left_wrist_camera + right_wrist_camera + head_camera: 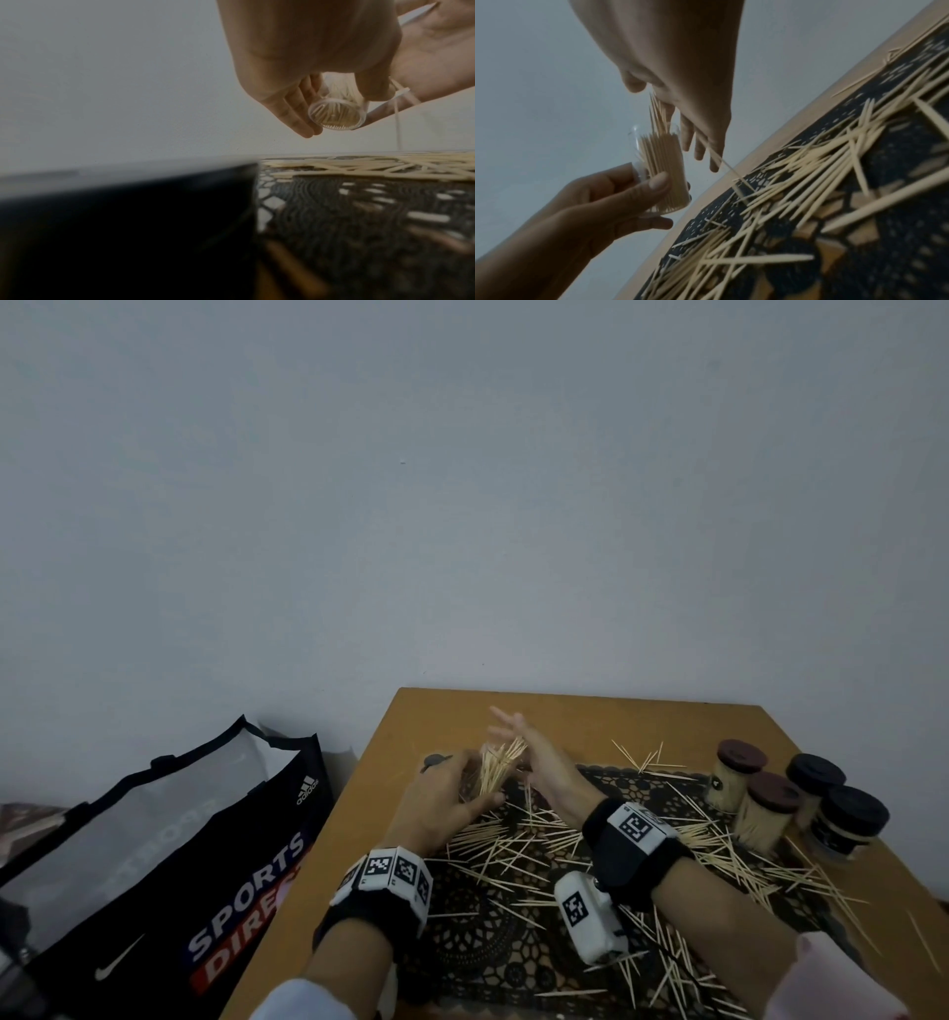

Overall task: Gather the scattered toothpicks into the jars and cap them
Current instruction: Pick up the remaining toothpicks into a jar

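My left hand [452, 796] grips a clear jar [490, 773] packed with toothpicks and holds it tilted above the table's far left. In the right wrist view its thumb and fingers wrap the jar [662, 172]. My right hand [518, 744] hovers at the jar's mouth with fingers straight and spread, its palm against the toothpick tips [655, 113] that stick out. One loose toothpick [721, 160] hangs below its fingers. Several scattered toothpicks [518, 845] lie over the black lace mat [477, 942]. The left wrist view shows the jar's base [336, 115].
Several capped jars full of toothpicks stand at the right: two with brown lids [767, 814], two with black lids [847, 824]. A dark loose cap [436, 761] lies beyond my left hand. A black shopping bag [169, 855] stands off the wooden table's [565, 711] left edge.
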`<state>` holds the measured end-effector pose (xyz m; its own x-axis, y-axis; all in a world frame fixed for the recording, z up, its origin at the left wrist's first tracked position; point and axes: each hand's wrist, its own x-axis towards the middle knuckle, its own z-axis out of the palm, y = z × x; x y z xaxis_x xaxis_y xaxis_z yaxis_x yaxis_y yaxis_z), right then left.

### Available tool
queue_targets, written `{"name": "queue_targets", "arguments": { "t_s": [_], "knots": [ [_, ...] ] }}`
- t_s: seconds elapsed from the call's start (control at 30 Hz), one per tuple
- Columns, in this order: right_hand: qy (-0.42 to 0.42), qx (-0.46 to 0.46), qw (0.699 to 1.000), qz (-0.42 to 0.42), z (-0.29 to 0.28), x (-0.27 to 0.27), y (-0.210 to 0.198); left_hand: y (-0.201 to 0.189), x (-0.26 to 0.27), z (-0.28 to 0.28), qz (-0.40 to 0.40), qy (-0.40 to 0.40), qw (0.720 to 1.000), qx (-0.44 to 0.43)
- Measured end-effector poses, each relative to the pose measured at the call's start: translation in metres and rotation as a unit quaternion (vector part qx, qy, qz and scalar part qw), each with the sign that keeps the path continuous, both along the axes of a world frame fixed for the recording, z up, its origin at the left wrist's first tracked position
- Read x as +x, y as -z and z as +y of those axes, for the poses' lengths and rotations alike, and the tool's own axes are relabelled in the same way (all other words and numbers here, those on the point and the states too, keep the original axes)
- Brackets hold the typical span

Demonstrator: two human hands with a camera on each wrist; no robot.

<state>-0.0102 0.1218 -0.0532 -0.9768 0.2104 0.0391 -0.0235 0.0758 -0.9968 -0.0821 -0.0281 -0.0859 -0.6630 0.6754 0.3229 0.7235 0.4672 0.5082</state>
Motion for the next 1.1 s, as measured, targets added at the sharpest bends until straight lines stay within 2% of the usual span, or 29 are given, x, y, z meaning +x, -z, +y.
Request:
{"name": "queue_targets", "arguments": {
  "t_s": [0.17,0.37,0.5,0.63,0.73,0.83,0.97,1.03,1.1],
  "knots": [
    [-0.038,0.073,0.996,-0.047,0.002,-0.006,0.009,0.001,-0.001,0.0,0.001,0.013,1.0,-0.001],
    [-0.029,0.018,0.998,-0.047,0.009,-0.004,0.007,0.004,-0.003,0.0,-0.001,0.003,1.0,-0.005],
    [-0.056,0.087,0.994,-0.029,0.014,0.001,-0.001,0.008,-0.008,-0.003,0.028,-0.025,0.999,-0.011],
    [0.018,0.122,0.992,-0.032,0.02,-0.002,-0.002,0.006,-0.008,-0.004,0.037,-0.032,0.999,0.006],
    [-0.004,0.065,0.995,-0.07,0.024,-0.001,0.0,0.007,-0.008,-0.004,0.044,-0.02,0.999,0.005],
    [0.003,0.055,0.995,-0.084,0.022,0.001,-0.002,0.011,-0.011,-0.003,0.051,-0.002,0.999,0.003],
    [-0.088,-0.026,0.992,-0.088,0.024,0.002,-0.001,0.016,-0.012,-0.002,0.08,-0.002,0.997,0.011],
    [-0.068,0.016,0.994,-0.079,0.027,-0.003,0.001,0.015,-0.012,-0.003,0.082,-0.037,0.996,0.019],
    [0.011,0.157,0.983,-0.099,0.033,-0.01,0.003,0.013,-0.013,-0.006,0.075,-0.09,0.993,0.033]
  ]
}}
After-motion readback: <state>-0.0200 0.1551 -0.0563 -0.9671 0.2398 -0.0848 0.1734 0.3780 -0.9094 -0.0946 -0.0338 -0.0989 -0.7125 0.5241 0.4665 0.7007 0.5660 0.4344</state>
